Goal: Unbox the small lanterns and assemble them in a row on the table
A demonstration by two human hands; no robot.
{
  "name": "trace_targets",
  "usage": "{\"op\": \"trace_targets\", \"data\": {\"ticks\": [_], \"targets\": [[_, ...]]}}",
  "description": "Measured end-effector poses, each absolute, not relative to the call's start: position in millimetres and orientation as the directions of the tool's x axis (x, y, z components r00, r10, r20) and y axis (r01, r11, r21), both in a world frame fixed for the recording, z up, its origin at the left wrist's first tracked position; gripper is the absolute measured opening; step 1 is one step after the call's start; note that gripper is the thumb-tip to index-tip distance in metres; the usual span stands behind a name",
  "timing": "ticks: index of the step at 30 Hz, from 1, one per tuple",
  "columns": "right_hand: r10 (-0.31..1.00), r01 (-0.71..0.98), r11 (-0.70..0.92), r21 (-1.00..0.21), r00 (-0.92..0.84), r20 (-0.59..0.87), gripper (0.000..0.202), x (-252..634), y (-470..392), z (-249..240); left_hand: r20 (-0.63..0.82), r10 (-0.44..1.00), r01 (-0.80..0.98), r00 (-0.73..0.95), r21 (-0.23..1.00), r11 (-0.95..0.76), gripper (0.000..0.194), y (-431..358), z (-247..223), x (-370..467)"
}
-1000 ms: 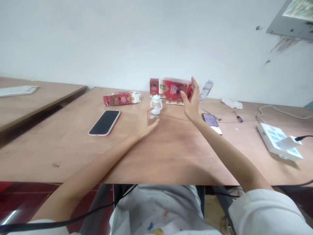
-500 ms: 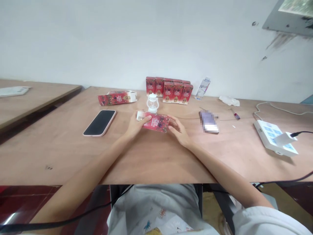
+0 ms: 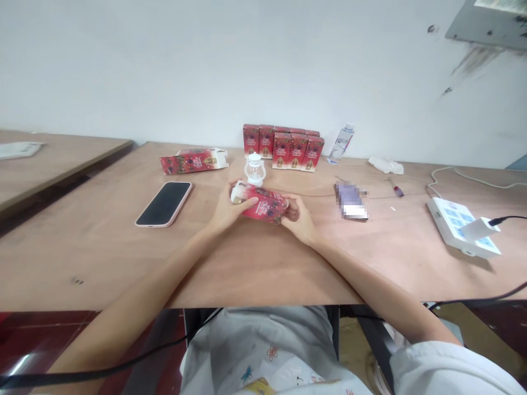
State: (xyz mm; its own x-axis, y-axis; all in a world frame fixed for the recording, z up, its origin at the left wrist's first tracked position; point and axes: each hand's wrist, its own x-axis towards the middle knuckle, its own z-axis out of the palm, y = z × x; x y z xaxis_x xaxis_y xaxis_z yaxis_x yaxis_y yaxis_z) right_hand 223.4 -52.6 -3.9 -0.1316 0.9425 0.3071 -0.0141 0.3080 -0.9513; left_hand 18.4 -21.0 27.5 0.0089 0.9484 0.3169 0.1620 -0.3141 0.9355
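A red printed carton [image 3: 267, 207] is held level above the table between both hands. My left hand [image 3: 230, 211] grips its pale left end, thumb across the front. At the right end, the fingers and thumb of my right hand [image 3: 300, 219] pinch the carton's edge. Just behind it stands a small white lantern [image 3: 255, 170] with a clear middle. Several upright red boxes [image 3: 295, 152] form a group farther back, against the wall. To the left, other red cartons [image 3: 193, 161] lie on their sides, with an open white flap at one end.
A phone with a pink edge [image 3: 163, 204] lies on the left of the table [image 3: 263, 274]. On the right are a blurred purple item [image 3: 351, 201], a clear bottle [image 3: 341, 144], white tissue [image 3: 386, 165], a small screwdriver [image 3: 397, 190] and a power strip [image 3: 461, 227] with cables.
The carton in my hands has opened out from a flatter shape, and its upper side now shows. The camera view has shifted slightly.
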Motion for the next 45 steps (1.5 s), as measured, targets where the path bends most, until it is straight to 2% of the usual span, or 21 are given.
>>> {"op": "trace_targets", "data": {"ticks": [8,11,14,18,21,25,26,29,35,38,43,45], "targets": [[0.955,0.05,0.295,-0.954,-0.05,0.293,0.05,220,-51,-4,0.362,0.932,0.204,0.02,0.911,-0.358,0.073,-22,29,19],[0.944,0.159,0.32,-0.934,0.022,0.328,0.044,227,-46,-7,0.303,0.953,0.155,-0.014,0.942,-0.297,0.071,-19,30,16],[0.919,0.238,0.358,-0.903,0.084,0.386,0.042,233,-45,-6,0.212,0.976,0.03,-0.042,0.977,-0.211,0.067,-14,27,12],[0.889,0.381,0.411,-0.828,0.032,0.456,0.041,231,-54,2,0.122,0.99,-0.093,-0.075,0.987,-0.129,0.057,-8,23,10],[0.882,0.404,0.444,-0.8,-0.043,0.468,0.043,228,-60,5,0.078,0.994,-0.13,-0.072,0.988,-0.087,0.048,-8,23,9],[0.88,0.357,0.446,-0.82,-0.01,0.474,0.014,229,-58,4,0.073,0.993,-0.163,-0.091,0.983,-0.087,0.046,-9,25,10],[0.881,0.351,0.44,-0.826,0.01,0.474,0.015,229,-57,3,0.077,0.992,-0.164,-0.097,0.982,-0.092,0.047,-9,25,10],[0.897,0.314,0.398,-0.862,0.064,0.438,0.024,229,-51,-2,0.122,0.986,-0.139,-0.118,0.981,-0.138,0.054,-10,24,12],[0.957,-0.016,0.265,-0.964,0.126,0.261,0.023,226,-43,-11,0.295,0.953,0.027,-0.068,0.955,-0.294,0.069,-20,21,21],[0.975,-0.065,0.202,-0.977,0.109,0.194,0.022,228,-42,-12,0.37,0.928,0.086,-0.04,0.927,-0.366,0.071,-25,21,25],[0.941,-0.01,0.273,-0.962,0.211,0.265,0.027,238,-32,-10,0.533,0.846,0.195,-0.022,0.832,-0.519,0.071,-22,32,12],[0.933,-0.096,0.292,-0.952,0.246,0.262,0.028,246,-25,-9,0.616,0.786,0.242,-0.058,0.772,-0.587,0.071,-16,39,-1]]}}
